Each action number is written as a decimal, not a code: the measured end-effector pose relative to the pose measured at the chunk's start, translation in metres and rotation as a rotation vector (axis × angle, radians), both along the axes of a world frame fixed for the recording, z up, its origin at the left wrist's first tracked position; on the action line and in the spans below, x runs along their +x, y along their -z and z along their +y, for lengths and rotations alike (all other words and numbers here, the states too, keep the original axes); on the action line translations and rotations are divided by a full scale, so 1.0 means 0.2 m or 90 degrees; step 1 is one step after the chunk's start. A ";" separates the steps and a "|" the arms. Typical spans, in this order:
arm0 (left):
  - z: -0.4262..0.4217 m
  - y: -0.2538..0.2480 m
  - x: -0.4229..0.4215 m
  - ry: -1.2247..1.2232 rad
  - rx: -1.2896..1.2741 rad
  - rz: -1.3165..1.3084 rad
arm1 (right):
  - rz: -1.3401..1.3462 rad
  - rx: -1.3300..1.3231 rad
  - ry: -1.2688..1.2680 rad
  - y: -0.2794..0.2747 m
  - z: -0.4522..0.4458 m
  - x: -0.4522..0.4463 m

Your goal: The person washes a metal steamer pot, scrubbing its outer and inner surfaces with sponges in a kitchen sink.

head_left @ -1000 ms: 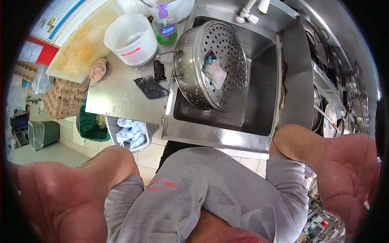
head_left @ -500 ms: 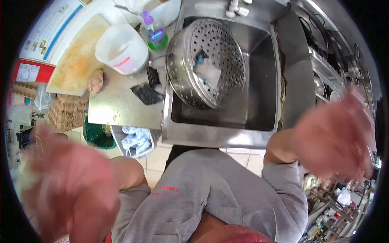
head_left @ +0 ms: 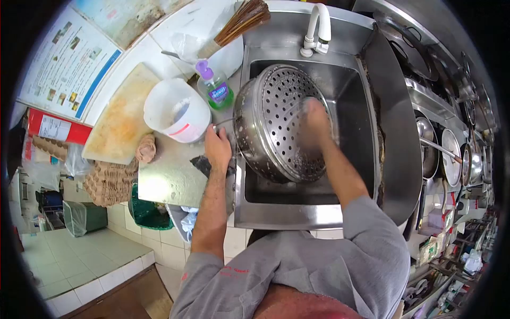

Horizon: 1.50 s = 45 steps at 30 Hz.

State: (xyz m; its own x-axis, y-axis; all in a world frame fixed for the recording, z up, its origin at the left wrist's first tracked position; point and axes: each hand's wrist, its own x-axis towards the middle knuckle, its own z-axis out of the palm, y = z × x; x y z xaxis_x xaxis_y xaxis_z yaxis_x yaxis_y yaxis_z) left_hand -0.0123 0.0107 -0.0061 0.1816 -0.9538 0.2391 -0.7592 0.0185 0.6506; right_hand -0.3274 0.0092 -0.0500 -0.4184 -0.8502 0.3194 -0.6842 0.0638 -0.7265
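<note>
A large steel steamer pot (head_left: 284,119) with a perforated base lies tilted over the sink, its holes facing me. My left hand (head_left: 218,148) is closed at the pot's left side, on its thin wire handle (head_left: 226,122). On the perforated base, my right hand (head_left: 317,123) is smeared by motion. A pale patch shows at its fingertips, seemingly the scrubbing pad, which no longer lies on the base; the hand mostly hides it. Beside my left hand stands a white plastic tub (head_left: 180,109). Behind it is a bottle of green soap (head_left: 217,87) with a purple pump.
The steel sink (head_left: 350,143) has a white faucet (head_left: 317,29) at its back. A stained cutting board (head_left: 118,119), a dark pad (head_left: 202,165) and a stick brush (head_left: 241,24) are to the left. Pans (head_left: 425,138) hang at the right.
Both hands, raised at the sides before, have come in to the pot: the left to its handle, the right onto its perforated base. The pad has left its resting spot. My view has shifted.
</note>
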 end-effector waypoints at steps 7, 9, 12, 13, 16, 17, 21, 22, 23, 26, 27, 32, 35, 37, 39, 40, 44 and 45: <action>-0.02 0.00 -0.01 -0.009 0.000 -0.022 | -0.098 0.115 -0.001 -0.39 -0.52 0.22; -0.02 -0.03 -0.03 -0.004 0.022 -0.006 | -0.046 -0.044 -0.167 -0.50 -0.28 0.42; -0.01 -0.01 -0.02 -0.002 0.017 -0.012 | 0.059 -0.217 -0.283 -0.41 0.18 0.53; -0.03 0.00 -0.02 -0.006 -0.004 -0.033 | 0.066 -0.206 -0.337 -0.44 0.26 0.52; -0.02 -0.06 -0.02 0.010 0.066 -0.014 | 0.159 -0.184 -0.287 -0.49 0.05 0.49; -0.03 -0.04 -0.02 0.010 0.067 -0.016 | 0.183 -0.104 -0.249 -0.50 -0.12 0.44; -0.01 -0.03 -0.02 0.024 0.026 -0.024 | 0.127 0.257 -0.007 -0.21 -0.67 -0.01; -0.02 -0.04 -0.02 0.022 0.024 -0.020 | 0.196 0.260 -0.050 -0.14 -0.65 -0.12; -0.04 -0.05 -0.01 0.021 0.021 -0.020 | 0.197 0.257 -0.051 -0.12 -0.68 -0.10; -0.06 0.01 -0.01 0.031 -0.006 -0.026 | -0.082 0.185 0.131 -0.18 -0.69 0.02; -0.06 -0.01 -0.02 0.034 -0.012 -0.023 | -0.089 0.113 0.082 -0.32 -0.64 0.14; -0.05 -0.03 -0.01 0.040 0.045 0.023 | 0.081 -0.208 -0.342 -0.51 0.00 0.59; -0.06 0.03 0.02 0.061 -0.007 0.023 | 0.166 -0.290 -0.404 -0.48 -0.03 0.55; -0.06 0.02 0.01 0.047 -0.024 -0.015 | 0.107 -0.209 -0.332 -0.47 -0.28 0.42; -0.07 0.03 0.02 0.052 -0.015 0.012 | -0.047 0.015 -0.147 -0.39 -0.64 0.18; -0.06 -0.02 0.00 0.047 0.043 0.016 | -0.127 0.111 -0.023 -0.30 -0.77 0.08; -0.06 0.00 0.00 0.044 0.014 0.010 | -0.057 0.044 -0.091 -0.49 -0.49 0.35; -0.06 -0.02 -0.01 0.041 0.031 0.030 | -0.005 -0.031 -0.146 -0.53 -0.28 0.46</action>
State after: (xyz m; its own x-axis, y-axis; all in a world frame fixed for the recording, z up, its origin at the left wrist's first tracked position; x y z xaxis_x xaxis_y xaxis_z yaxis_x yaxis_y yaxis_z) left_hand -0.0137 -0.0007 -0.0020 0.1290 -0.9743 0.1846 -0.7261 0.0340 0.6868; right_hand -0.2357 -0.0476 0.0564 -0.2186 -0.9070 0.3598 -0.6715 -0.1277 -0.7299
